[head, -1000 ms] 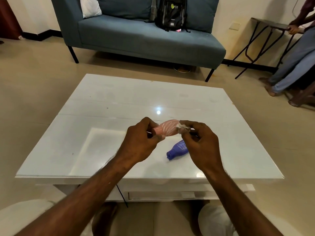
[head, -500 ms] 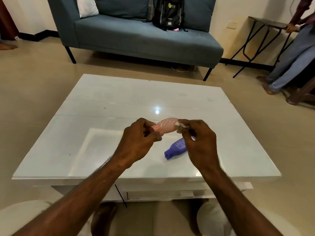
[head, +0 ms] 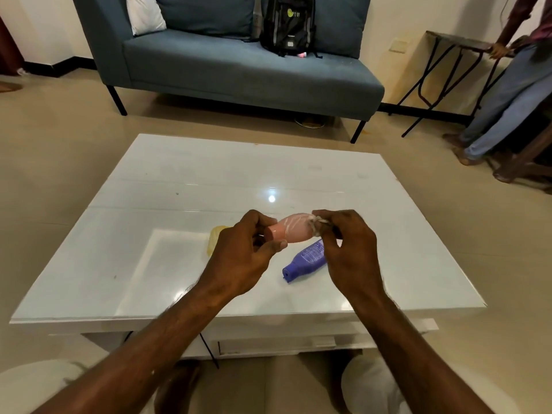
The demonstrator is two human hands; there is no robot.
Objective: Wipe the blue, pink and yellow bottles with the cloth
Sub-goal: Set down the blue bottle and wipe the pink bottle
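Observation:
My left hand [head: 242, 255] grips the cap end of the pink bottle [head: 291, 231], holding it sideways above the white table [head: 149, 186]. My right hand [head: 348, 252] pinches a small whitish cloth [head: 316, 224] against the bottle's far end. The blue bottle [head: 306, 259] lies on its side on the table just below, cap pointing toward me, partly covered by my right hand. The yellow bottle [head: 215, 239] lies on the table behind my left hand, mostly hidden.
A blue sofa [head: 239, 67] with a black backpack [head: 286, 23] and a white cushion stands beyond the table. At the right, a person [head: 507, 97] stands by a folding side table [head: 460, 46]. My knees show at the bottom.
Both hands stay on the pink bottle with small wiping shifts. The yellow bottle's edge now shows behind my left hand.

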